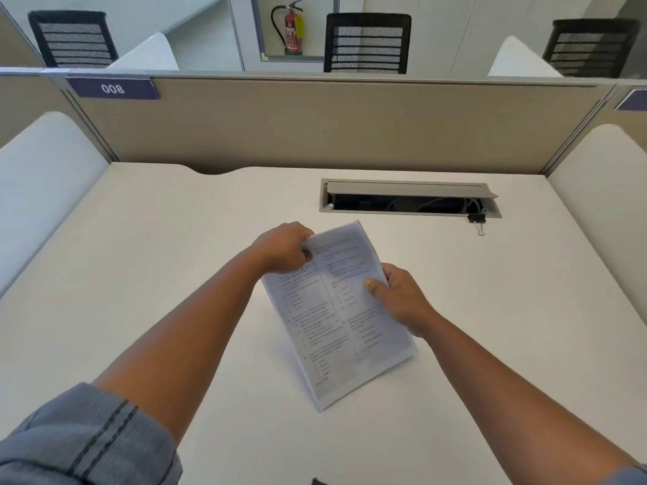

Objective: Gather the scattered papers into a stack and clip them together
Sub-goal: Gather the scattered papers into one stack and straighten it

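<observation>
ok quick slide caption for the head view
Both hands, left and right, hold the paper stack upright on the desk; binder clip waits by the cable tray.

On desk: papers at centre, between left hand at 10 o'clock and right hand at 3. Cable tray at 1 o'clock; clip touching its right corner. Partition at 12; chairs behind.

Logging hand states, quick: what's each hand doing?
Left hand: grips the paper stack at its top corner.
Right hand: grips the stack's right edge.
</observation>
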